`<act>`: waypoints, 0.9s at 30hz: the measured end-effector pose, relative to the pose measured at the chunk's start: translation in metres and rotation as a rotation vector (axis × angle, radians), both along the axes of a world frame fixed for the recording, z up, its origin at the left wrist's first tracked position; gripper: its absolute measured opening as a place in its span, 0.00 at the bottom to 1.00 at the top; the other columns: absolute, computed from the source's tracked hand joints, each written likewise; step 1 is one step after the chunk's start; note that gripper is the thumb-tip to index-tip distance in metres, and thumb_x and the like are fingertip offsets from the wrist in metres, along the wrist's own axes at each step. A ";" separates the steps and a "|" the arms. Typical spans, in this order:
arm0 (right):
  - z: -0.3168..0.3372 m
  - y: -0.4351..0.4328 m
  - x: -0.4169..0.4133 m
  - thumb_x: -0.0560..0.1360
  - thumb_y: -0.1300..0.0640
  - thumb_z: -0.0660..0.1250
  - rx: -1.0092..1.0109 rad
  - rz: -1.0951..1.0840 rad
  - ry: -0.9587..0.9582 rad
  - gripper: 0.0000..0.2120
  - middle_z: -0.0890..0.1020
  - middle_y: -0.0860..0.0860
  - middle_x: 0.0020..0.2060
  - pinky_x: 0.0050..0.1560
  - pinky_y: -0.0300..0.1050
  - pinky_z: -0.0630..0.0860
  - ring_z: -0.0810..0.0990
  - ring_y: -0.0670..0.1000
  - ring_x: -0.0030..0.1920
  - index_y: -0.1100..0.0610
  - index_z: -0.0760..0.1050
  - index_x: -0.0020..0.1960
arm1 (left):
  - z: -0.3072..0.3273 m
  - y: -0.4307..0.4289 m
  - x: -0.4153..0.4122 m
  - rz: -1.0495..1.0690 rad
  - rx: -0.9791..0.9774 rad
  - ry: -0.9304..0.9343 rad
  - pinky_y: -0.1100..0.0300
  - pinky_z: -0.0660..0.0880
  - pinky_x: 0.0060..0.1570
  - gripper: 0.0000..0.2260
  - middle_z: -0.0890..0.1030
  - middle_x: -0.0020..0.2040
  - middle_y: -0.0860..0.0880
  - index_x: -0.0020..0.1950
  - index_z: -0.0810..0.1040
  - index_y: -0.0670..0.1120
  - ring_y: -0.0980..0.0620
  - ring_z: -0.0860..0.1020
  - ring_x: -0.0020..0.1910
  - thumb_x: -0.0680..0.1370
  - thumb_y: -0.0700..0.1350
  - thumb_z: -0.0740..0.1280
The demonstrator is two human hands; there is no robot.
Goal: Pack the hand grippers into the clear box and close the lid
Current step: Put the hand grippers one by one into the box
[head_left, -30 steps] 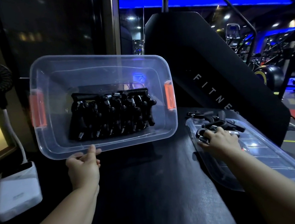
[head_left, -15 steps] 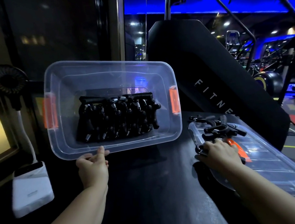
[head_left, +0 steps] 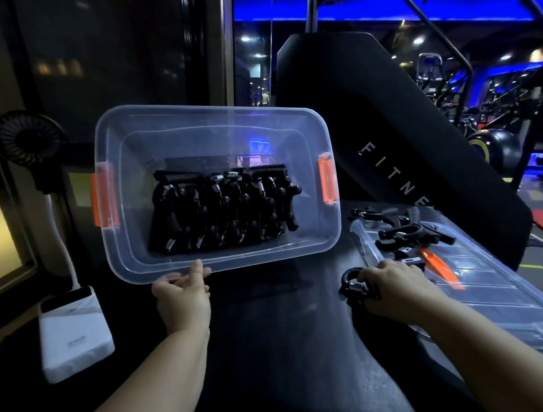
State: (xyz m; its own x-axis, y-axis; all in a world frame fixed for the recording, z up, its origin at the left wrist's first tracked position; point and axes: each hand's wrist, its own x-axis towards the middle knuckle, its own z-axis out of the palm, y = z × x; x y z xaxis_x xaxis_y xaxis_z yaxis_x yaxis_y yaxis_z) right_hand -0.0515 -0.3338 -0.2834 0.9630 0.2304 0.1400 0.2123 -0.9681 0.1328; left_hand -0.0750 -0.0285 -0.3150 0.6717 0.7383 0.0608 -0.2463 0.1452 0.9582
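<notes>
The clear box (head_left: 139, 256) with orange latches is tipped up so its opening faces me. Several black hand grippers (head_left: 223, 211) are stacked in a row inside it. My left hand (head_left: 182, 295) holds the box's near rim, thumb on the edge. My right hand (head_left: 392, 283) grips one black hand gripper (head_left: 353, 286) just left of the clear lid (head_left: 501, 307), which lies flat on the dark surface at the right. A few more hand grippers (head_left: 403, 234) and an orange piece (head_left: 438, 265) rest on the lid's far end.
A white power bank (head_left: 74, 336) lies at the left with a small black fan (head_left: 29, 136) on a white stalk behind it. A black machine panel (head_left: 395, 163) marked "FITNE" rises behind the lid. Gym equipment stands far right.
My right hand has drawn back toward me off the lid's pile, with one hand gripper in its grasp. The left hand keeps holding the tilted box.
</notes>
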 end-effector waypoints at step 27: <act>0.032 0.065 -0.040 0.58 0.16 0.36 0.265 0.393 -0.075 0.52 0.81 0.47 0.48 0.44 0.41 0.67 0.78 0.49 0.50 0.48 0.77 0.60 | 0.000 0.002 -0.003 -0.025 -0.001 0.009 0.60 0.75 0.40 0.13 0.83 0.40 0.52 0.56 0.64 0.44 0.55 0.75 0.34 0.79 0.47 0.66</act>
